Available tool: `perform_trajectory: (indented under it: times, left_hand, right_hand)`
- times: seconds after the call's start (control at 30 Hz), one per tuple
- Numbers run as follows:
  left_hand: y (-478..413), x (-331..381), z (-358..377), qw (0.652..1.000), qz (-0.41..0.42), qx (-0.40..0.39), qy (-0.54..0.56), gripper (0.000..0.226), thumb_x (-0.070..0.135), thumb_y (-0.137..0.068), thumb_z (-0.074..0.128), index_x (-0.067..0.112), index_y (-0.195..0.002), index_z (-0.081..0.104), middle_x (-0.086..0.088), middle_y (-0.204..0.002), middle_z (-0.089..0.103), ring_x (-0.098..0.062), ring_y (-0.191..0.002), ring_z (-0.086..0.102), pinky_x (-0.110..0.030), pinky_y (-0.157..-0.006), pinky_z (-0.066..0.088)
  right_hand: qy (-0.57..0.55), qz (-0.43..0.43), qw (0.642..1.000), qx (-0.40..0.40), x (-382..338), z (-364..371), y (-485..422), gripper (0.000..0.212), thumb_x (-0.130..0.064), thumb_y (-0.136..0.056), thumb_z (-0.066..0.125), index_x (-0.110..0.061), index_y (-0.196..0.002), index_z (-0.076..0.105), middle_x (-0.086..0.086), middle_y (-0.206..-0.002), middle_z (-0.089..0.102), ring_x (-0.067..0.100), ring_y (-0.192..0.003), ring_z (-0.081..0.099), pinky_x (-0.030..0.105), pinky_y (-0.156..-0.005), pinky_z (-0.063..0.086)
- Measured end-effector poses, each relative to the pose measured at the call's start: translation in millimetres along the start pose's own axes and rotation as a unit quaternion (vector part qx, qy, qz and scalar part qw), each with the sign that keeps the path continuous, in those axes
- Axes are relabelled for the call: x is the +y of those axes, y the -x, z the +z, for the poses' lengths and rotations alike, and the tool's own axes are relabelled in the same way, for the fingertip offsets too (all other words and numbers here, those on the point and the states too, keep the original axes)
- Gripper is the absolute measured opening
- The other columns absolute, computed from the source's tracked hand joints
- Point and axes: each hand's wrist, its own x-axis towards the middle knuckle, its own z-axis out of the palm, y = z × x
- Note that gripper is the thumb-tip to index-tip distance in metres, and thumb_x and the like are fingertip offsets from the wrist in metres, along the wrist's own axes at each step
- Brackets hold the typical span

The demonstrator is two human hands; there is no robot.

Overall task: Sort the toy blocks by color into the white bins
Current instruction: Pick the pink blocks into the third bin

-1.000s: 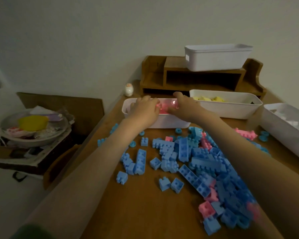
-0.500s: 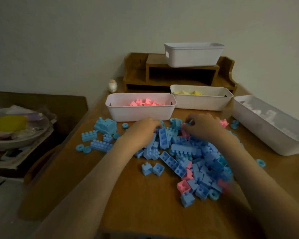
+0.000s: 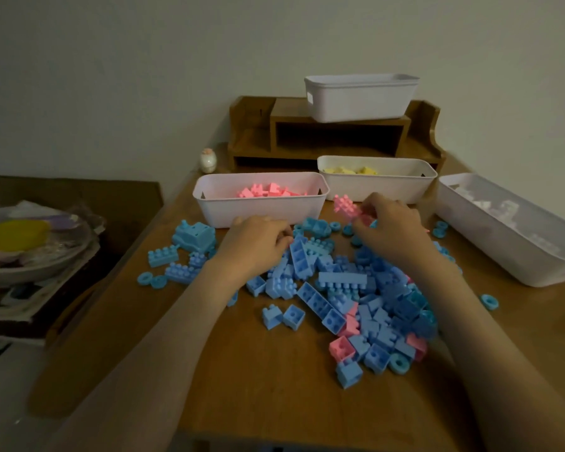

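A heap of mostly blue blocks (image 3: pixel 343 282) with a few pink ones covers the middle of the wooden table. My right hand (image 3: pixel 390 228) holds a pink block (image 3: pixel 345 205) lifted at the heap's far edge. My left hand (image 3: pixel 258 243) rests curled on the heap's left side; what it holds is hidden. Behind the heap, one white bin (image 3: pixel 209 203) holds pink blocks. Yellow blocks fill a second bin (image 3: pixel 418 187), and white blocks fill a third bin (image 3: pixel 503 256) on the right.
A wooden shelf (image 3: pixel 252 132) at the back carries another white bin (image 3: pixel 359 102). A small egg-shaped figure (image 3: pixel 208 160) stands beside it. Loose blue blocks (image 3: pixel 194 238) lie left of the heap. A plate with clutter (image 3: pixel 23 249) sits on a side stand at left.
Both hands came back from the pink bin to the heap. The right hand now has a pink block lifted above the pile; the view tilted down.
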Motion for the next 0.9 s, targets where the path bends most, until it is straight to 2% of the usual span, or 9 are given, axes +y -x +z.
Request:
perform_trajectory:
  times: [0.07,0.13,0.23,0.3,0.4,0.47,0.57,0.8,0.9]
  left_hand:
    - [0.9,1.6,0.8,1.000,0.007,-0.010,-0.022,0.024,0.036,-0.095,0.043,0.032,-0.107,0.062,0.008,-0.101,0.063,-0.016,-0.096,0.056,-0.037,-0.086,0.035]
    - [0.8,2.8,0.2,1.000,0.003,-0.016,-0.025,0.022,0.035,-0.094,0.042,0.033,-0.104,0.061,0.009,-0.103,0.061,-0.015,-0.099,0.053,-0.037,-0.085,0.029]
    - [0.5,4.0,-1.7,0.999,-0.013,-0.026,-0.029,0.017,0.033,-0.092,0.043,0.030,-0.098,0.059,0.008,-0.101,0.057,-0.015,-0.101,0.049,-0.036,-0.086,0.024]
    - [1.4,5.0,-3.1,0.999,-0.016,-0.025,-0.034,0.015,0.032,-0.091,0.043,0.029,-0.093,0.058,0.008,-0.097,0.056,-0.015,-0.098,0.048,-0.036,-0.085,0.023]
    - [3.7,6.7,-4.6,1.000,-0.017,-0.017,-0.020,0.021,0.034,-0.094,0.038,0.028,-0.090,0.058,0.010,-0.085,0.056,-0.014,-0.088,0.050,-0.035,-0.083,0.022]
    - [5.4,7.5,-4.7,0.999,-0.021,-0.023,-0.015,0.025,0.034,-0.096,0.035,0.027,-0.092,0.059,0.010,-0.079,0.057,-0.013,-0.081,0.050,-0.036,-0.086,0.024]
    - [6.3,8.7,-4.9,0.999,-0.026,-0.042,-0.019,0.019,0.031,-0.092,0.041,0.027,-0.090,0.059,0.010,-0.077,0.056,-0.013,-0.079,0.050,-0.036,-0.087,0.024]
    - [6.9,8.8,-4.2,0.996,-0.060,-0.047,0.047,0.015,0.028,-0.092,0.046,0.026,-0.082,0.057,0.012,-0.070,0.054,-0.013,-0.081,0.049,-0.032,-0.083,0.023]
    - [6.6,10.0,-6.0,0.995,-0.072,-0.034,0.066,0.014,0.028,-0.093,0.047,0.025,-0.085,0.059,0.011,-0.073,0.057,-0.014,-0.084,0.052,-0.034,-0.086,0.024]
  right_hand:
    - [-0.059,-0.018,0.998,-0.003,-1.1,-0.5,2.4,0.023,-0.032,-0.089,0.054,-0.012,-0.099,0.051,0.005,-0.091,0.061,0.029,-0.088,0.058,0.046,-0.082,0.046]
    - [-0.072,-0.038,0.997,-0.009,-1.7,1.1,4.7,0.020,-0.024,-0.089,0.055,-0.011,-0.102,0.049,0.003,-0.092,0.057,0.024,-0.085,0.056,0.041,-0.076,0.047]
    - [-0.064,-0.058,0.996,-0.021,-1.5,3.6,5.1,0.028,-0.021,-0.088,0.056,-0.012,-0.114,0.049,-0.003,-0.100,0.046,0.014,-0.090,0.046,0.027,-0.075,0.036]
    - [-0.051,-0.059,0.997,-0.024,0.1,5.1,4.4,0.034,-0.020,-0.088,0.056,-0.012,-0.121,0.049,-0.001,-0.106,0.043,0.015,-0.096,0.044,0.025,-0.079,0.034]
    - [-0.016,-0.039,0.999,-0.027,3.4,9.0,3.4,0.037,-0.022,-0.091,0.053,-0.011,-0.127,0.049,0.007,-0.116,0.045,0.025,-0.103,0.050,0.035,-0.090,0.040]
    - [0.004,-0.025,0.999,-0.030,4.9,12.2,2.5,0.035,-0.024,-0.095,0.047,-0.011,-0.127,0.050,0.008,-0.122,0.046,0.028,-0.108,0.049,0.044,-0.096,0.038]
    - [0.008,-0.014,0.999,-0.032,5.5,15.2,1.5,0.033,-0.027,-0.097,0.043,-0.015,-0.127,0.049,0.005,-0.128,0.047,0.025,-0.115,0.046,0.044,-0.097,0.031]
    - [0.016,-0.044,0.998,-0.042,2.4,16.7,3.2,0.027,-0.028,-0.094,0.051,-0.021,-0.120,0.049,-0.001,-0.124,0.051,0.021,-0.112,0.049,0.039,-0.092,0.028]
    - [-0.042,-0.038,0.998,-0.038,0.3,16.9,2.3,0.028,-0.025,-0.091,0.056,-0.020,-0.119,0.051,-0.002,-0.115,0.056,0.022,-0.107,0.053,0.043,-0.097,0.036]
